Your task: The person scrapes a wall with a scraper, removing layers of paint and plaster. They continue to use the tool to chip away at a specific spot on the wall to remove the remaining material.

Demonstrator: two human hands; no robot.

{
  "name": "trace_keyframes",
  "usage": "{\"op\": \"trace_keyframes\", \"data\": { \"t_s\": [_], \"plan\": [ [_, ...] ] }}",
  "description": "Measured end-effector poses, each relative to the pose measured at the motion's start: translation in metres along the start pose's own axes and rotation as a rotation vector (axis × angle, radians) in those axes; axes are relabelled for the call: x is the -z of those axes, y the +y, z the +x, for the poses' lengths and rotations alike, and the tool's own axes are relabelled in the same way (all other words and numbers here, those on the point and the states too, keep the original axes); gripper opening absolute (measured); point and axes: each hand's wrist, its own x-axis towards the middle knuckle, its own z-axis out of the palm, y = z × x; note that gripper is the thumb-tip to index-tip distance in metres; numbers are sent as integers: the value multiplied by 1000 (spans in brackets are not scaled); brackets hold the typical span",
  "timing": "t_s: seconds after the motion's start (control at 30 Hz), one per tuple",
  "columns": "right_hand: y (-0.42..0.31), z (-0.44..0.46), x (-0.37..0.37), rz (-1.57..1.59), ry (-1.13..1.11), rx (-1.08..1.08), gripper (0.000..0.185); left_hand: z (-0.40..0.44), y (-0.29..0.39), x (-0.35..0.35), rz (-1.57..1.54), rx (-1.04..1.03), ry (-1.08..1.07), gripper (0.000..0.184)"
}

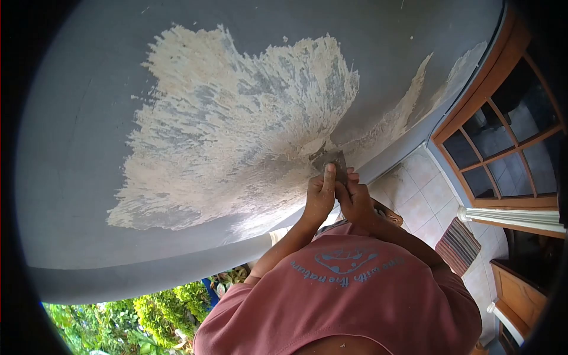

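Observation:
Both hands meet on a flat grey scraper blade (333, 160), whose edge lies against the wall. My left hand (321, 192) is closed on it, with the thumb pressed along its face. Beside it, my right hand (355, 200) grips the same blade from the right, fingers wrapped round its side. Around the blade spreads a large rough patch (231, 124) of pale, scraped surface on the grey wall (77, 136). A narrower scraped streak (408, 100) runs up the wall to the right.
A wooden-framed glass window or door (512, 145) stands at the right. Below it, a striped mat (458, 246) lies on the tiled floor (417, 208). Green plants (171, 307) show at the lower left, beyond the wall's edge.

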Motion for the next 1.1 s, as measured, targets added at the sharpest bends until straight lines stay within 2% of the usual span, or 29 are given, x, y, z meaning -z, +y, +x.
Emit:
{"op": "trace_keyframes", "data": {
  "t_s": [0.03,0.1,0.13,0.2,0.3,0.33,0.43,0.47,0.57,0.7,0.83,0.87,0.9,0.97,1.07,1.1],
  "plan": [
    [-4,4,1,-18,10,72,14,0,0,-1,-16,34,6,60],
    [-22,11,2,-56,11,195,14,0,12,-1,-13,-26,0,59],
    [-37,16,6,-42,-44,107,15,2,25,-4,-35,-27,-1,59],
    [-26,10,5,-62,-17,126,15,4,24,-3,-68,-78,-13,58],
    [-7,1,0,-25,4,81,16,0,2,-1,24,-17,-15,58],
    [-5,-1,0,-5,0,46,16,-3,2,-2,0,95,25,58],
    [-26,7,3,-13,-4,69,16,1,17,-2,26,-74,-5,57],
    [-27,7,3,-38,-15,35,16,2,32,-6,-20,0,26,57],
    [-23,13,4,-53,-23,4,17,6,20,-4,-26,-112,-25,61],
    [11,-8,-4,94,-20,-32,21,-2,-2,-3,-39,-6,34,56],
    [-14,3,-2,209,-69,-160,24,-1,21,-4,-99,-2,27,57],
    [-5,6,-1,157,-75,-108,24,1,28,-4,-113,-5,13,58],
    [-5,5,0,220,-80,-144,24,1,31,-4,-126,-10,-3,60],
    [-7,3,-3,353,-81,-209,23,-3,15,-3,-86,32,27,60],
    [-21,-9,-1,335,-188,-327,22,-9,7,1,-105,89,43,60],
    [-22,-6,-3,365,-188,-296,23,-11,8,1,-125,112,39,60]
  ]
}}
